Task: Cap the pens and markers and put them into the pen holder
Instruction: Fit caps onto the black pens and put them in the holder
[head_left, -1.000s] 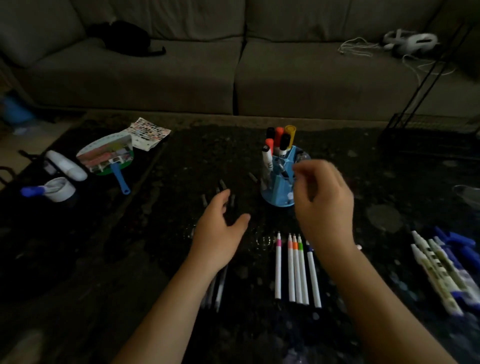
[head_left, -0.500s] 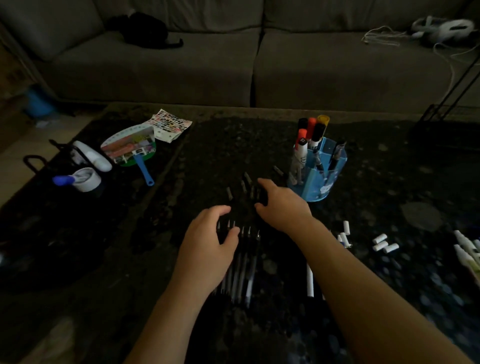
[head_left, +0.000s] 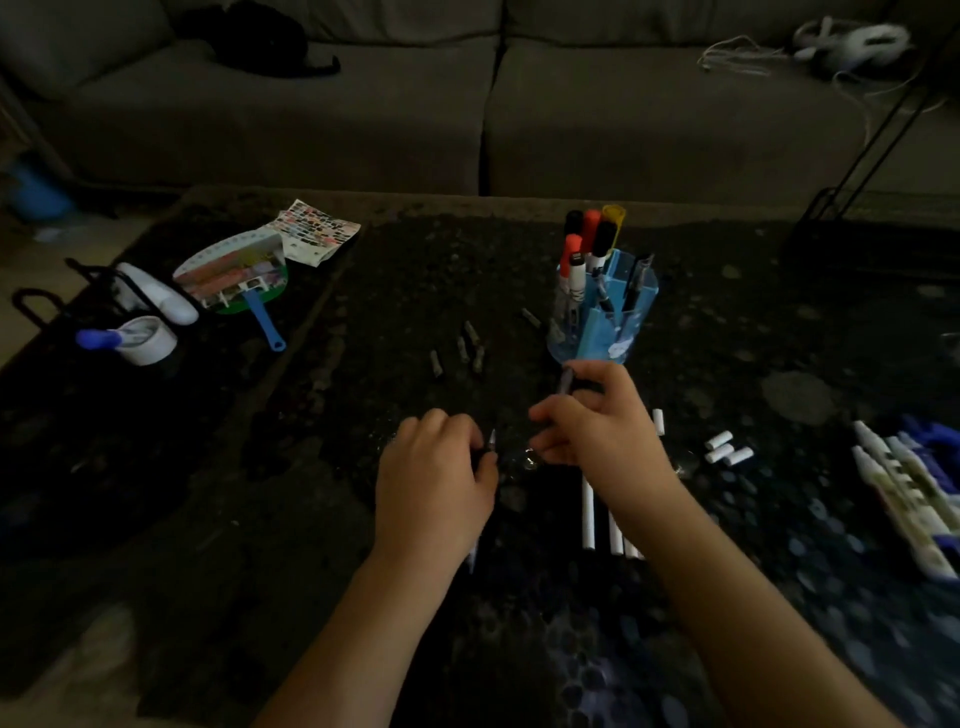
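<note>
Hands low over dark mottled rug (head_left: 156, 467). We see left hand (head_left: 434, 486) curled, knuckles up, pinching a thin pen (head_left: 491, 441) w/ its pale tip poking out by the thumb; its tail end shows below the wrist. Right hand (head_left: 597, 421) pinches a small dark cap (head_left: 566, 378), slim & cylindrical, tilted up just in front of the holder (head_left: 605, 322). Holder is blue plastic, round, w/ partitions, standing upright w/ capped markers (head_left: 589, 234) in orange, black, yellow. Loose dark caps (head_left: 470, 345) lie left of it. White pens (head_left: 589, 514) lie side by side, partly hidden under right forearm; short white caps (head_left: 727, 448) sit to the right. Grey fabric sofa (head_left: 415, 119) behind.
</note>
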